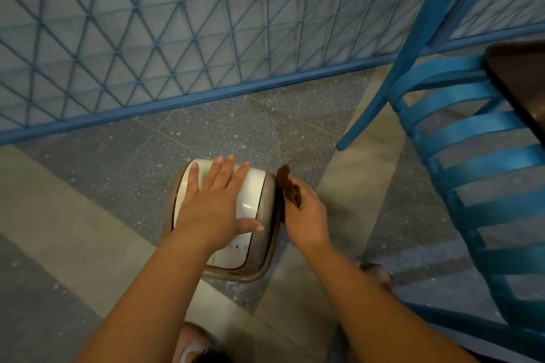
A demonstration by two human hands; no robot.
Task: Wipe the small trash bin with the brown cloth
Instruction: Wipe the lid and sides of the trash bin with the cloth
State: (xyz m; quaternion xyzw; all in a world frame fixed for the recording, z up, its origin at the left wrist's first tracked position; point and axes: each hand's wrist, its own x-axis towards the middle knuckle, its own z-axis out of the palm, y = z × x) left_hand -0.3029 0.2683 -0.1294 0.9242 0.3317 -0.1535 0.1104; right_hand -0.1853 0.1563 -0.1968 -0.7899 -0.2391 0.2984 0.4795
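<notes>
The small trash bin (253, 215) stands on the floor (118, 174) under the left hand (216, 200), spread flat on its lid. The right hand (306, 212) pinches the brown cloth (287, 186) against its right side; wiping looks underway, most surfaces seemingly left.

Our two hands at a small trash bin (253, 247) on the floor (124, 174).
Our left hand (215, 200) lies flat on its lid; our right hand (306, 215) holds the cloth (287, 186) against its right side. A fence (177, 23) stands behind, a chair (472, 156) to our right.
</notes>
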